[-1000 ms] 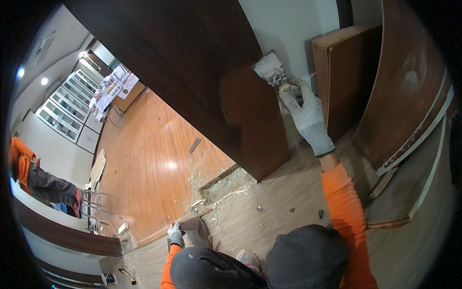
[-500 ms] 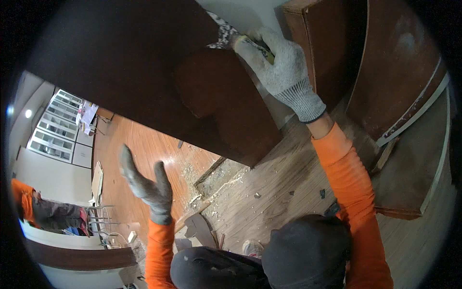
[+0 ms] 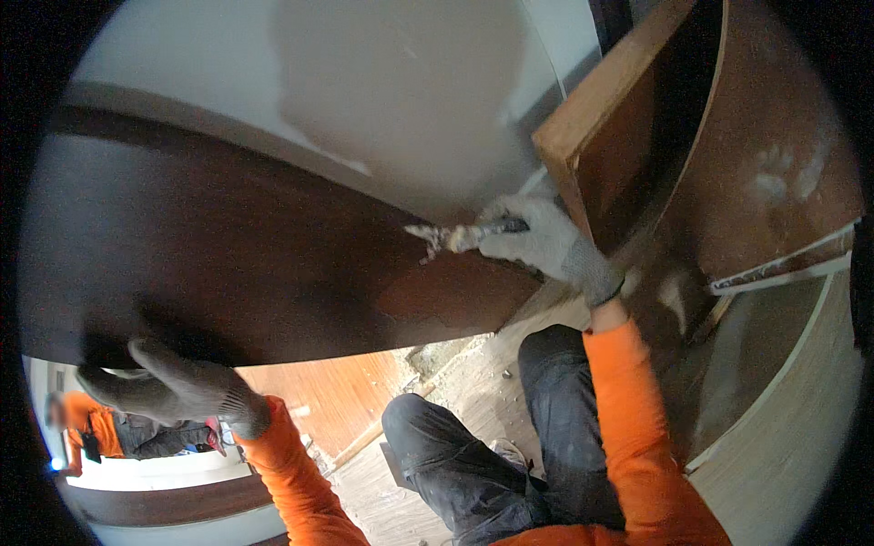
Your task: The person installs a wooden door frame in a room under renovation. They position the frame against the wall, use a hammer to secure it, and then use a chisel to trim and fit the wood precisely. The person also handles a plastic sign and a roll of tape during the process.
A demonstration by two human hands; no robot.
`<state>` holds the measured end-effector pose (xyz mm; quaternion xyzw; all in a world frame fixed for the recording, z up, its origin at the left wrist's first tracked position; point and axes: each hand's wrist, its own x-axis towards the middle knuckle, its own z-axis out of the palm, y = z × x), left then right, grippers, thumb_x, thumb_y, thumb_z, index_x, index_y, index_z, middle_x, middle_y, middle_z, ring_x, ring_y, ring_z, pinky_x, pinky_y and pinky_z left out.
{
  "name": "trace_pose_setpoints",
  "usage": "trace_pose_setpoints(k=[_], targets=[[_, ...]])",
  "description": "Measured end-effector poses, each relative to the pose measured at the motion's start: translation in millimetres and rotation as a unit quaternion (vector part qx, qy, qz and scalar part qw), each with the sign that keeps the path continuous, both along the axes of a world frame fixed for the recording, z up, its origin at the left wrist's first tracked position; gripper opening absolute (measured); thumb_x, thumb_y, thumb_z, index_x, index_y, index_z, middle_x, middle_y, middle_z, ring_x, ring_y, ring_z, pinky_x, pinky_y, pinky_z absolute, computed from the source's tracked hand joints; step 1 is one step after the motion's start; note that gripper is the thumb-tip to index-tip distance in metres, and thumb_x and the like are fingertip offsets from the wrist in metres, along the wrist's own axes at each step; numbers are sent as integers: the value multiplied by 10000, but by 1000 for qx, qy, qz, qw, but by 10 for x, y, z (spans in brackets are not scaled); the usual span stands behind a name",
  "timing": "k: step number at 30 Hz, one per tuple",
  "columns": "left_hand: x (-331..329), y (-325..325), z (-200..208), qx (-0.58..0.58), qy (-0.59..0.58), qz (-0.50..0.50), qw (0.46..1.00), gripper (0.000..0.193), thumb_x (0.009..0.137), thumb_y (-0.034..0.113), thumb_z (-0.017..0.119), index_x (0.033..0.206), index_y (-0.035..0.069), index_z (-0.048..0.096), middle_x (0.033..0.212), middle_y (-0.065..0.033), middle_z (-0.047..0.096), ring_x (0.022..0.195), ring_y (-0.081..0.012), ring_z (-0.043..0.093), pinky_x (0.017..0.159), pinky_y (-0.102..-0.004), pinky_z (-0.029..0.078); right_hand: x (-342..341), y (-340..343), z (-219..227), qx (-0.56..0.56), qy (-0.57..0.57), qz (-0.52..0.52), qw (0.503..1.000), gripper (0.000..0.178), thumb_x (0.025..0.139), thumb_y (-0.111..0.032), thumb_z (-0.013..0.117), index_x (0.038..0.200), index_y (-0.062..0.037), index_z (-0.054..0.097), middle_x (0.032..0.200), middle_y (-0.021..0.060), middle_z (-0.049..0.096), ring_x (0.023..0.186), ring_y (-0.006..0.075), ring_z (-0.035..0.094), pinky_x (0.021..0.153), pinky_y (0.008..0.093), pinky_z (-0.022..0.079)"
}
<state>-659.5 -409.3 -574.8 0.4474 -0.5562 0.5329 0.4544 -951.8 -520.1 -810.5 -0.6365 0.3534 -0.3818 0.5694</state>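
Note:
In my gloved right hand (image 3: 546, 238) is a scraper-like tool (image 3: 443, 238) with a dark handle. Its flared head is crusted with white and points left across the dark brown wooden panel (image 3: 237, 255). Whether the head touches the panel cannot be told. My gloved left hand (image 3: 177, 387) is at the panel's lower edge on the left, with thumb and fingers apart and nothing seen between them. Its shadow falls on the panel; contact is unclear. A lighter reddish-brown patch (image 3: 428, 296) marks the panel's right end.
A brown wooden box-like piece (image 3: 614, 173) stands right of my right hand, beside a curved brown panel (image 3: 765, 182). Behind is a grey-white wall (image 3: 401, 100). Debris (image 3: 437, 359) litters the floor near my knees. Another person in orange (image 3: 105, 428) is at far left.
My view has shifted, so more wall shows above the panel. My left hand has come to the panel's lower edge. The scraper-like tool now lies across the panel's upper right edge, still in my right hand.

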Motion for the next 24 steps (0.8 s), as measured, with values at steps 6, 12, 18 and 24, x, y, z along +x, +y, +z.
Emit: trace_pose_setpoints(k=[6, 12, 18, 24], targets=[[-56, -53, -108, -31, 100, 47, 993, 893, 933, 420, 690, 1550, -50, 248, 1541, -271, 333, 1419, -389, 361, 1167, -532, 333, 380, 52, -413, 226, -337, -72, 911, 247, 928, -141, 722, 1130, -42, 620, 924, 54, 679, 755, 103, 601, 651, 250, 507], [-157, -54, -105, -32, 133, 63, 989, 792, 928, 367, 719, 1527, 13, 342, 1484, -247, 434, 1281, -376, 497, 1067, -535, 461, 645, 71, -370, 266, -422, -130, 857, 251, 886, -29, 712, 1084, -62, 561, 883, 44, 650, 692, 104, 582, 604, 256, 503], [-37, -46, -160, -46, 216, 53, 974, 711, 988, 436, 589, 1507, 5, 365, 1469, -254, 437, 1307, -396, 475, 1110, -513, 417, 470, 129, -191, 247, -353, -144, 891, 267, 862, -21, 717, 1072, -58, 557, 901, 58, 659, 727, 118, 610, 619, 268, 519], [-133, -76, -155, -35, 196, 52, 979, 718, 976, 469, 589, 1509, 34, 384, 1449, -257, 457, 1288, -398, 494, 1097, -526, 436, 235, 777, -79, 200, -322, -199, 904, 349, 838, -76, 804, 1108, -31, 588, 1004, 76, 684, 889, 155, 687, 779, 295, 568]])
